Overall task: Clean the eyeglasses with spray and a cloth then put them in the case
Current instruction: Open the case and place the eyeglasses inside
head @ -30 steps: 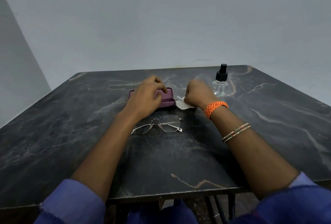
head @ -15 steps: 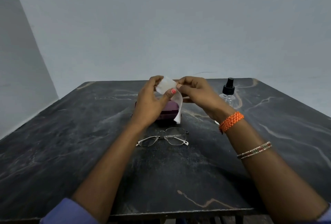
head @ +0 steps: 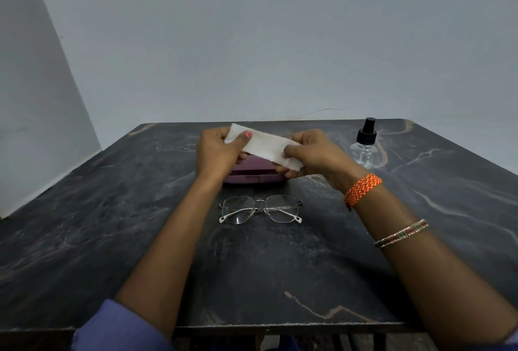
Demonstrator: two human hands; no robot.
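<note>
A white cloth is stretched out in the air between both hands. My left hand pinches its left end and my right hand pinches its right end. Below and behind them a purple glasses case lies shut on the dark marble table, partly hidden by the hands. Thin metal-framed eyeglasses lie folded on the table just in front of the case, untouched. A small clear spray bottle with a black nozzle stands upright at the back right, apart from my right hand.
A pale wall rises right behind the table's far edge. The table's front edge runs near my sleeves at the bottom of the view. An orange band and thin bangles sit on my right wrist.
My right hand lifted the cloth off the table beside the case, my left hand left the case and took its other end, and the two hands drew it out flat.
</note>
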